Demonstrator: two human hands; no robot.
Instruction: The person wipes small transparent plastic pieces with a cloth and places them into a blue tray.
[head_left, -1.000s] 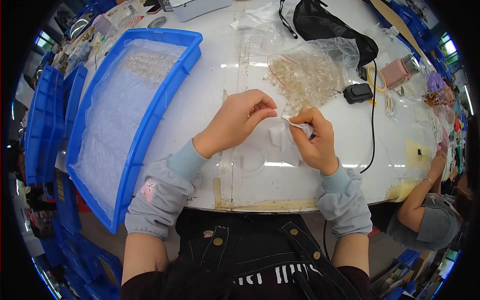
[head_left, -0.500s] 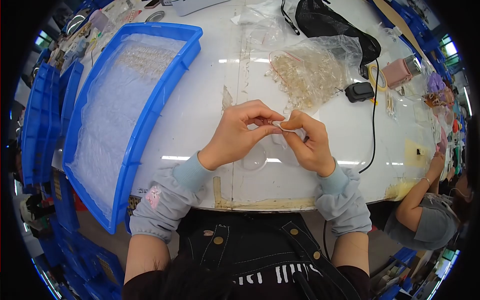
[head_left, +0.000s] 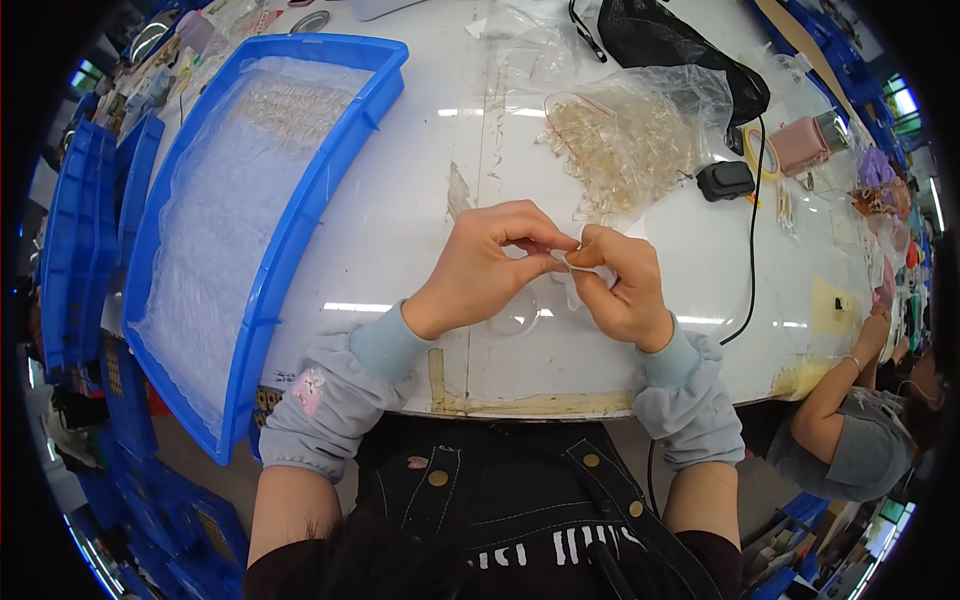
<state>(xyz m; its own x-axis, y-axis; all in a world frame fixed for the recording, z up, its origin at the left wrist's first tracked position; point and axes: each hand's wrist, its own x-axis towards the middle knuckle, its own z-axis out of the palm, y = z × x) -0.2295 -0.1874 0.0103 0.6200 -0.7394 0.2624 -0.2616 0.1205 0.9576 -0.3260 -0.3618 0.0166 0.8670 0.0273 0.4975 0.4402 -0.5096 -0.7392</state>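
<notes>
Above the middle of the table, my left hand (head_left: 490, 262) and my right hand (head_left: 628, 287) meet at the fingertips, both closed in a pinch. A thin white cloth or tissue (head_left: 580, 277) is folded between the thumb and fingers of my right hand, its loose part hanging below. My left fingertips press against the cloth's edge; any small piece between them is hidden. Under my hands a clear round dish-like thing (head_left: 514, 318) lies on the table. Just beyond them spills a heap of small clear pieces (head_left: 620, 160) from a plastic bag (head_left: 690, 95).
At left stands a blue tray (head_left: 290, 235), lined with plastic film, with rows of small clear pieces at its far end. A black mesh bag (head_left: 660, 40), black box (head_left: 725, 181), cable (head_left: 752, 260), tape roll (head_left: 768, 160) and pink case (head_left: 798, 146) lie right. Another person (head_left: 850, 430) sits right.
Both hands stay together at nearly the same spot, with the fingertips slightly shifted around the white cloth. The whole view has moved a little; nothing is put down.
</notes>
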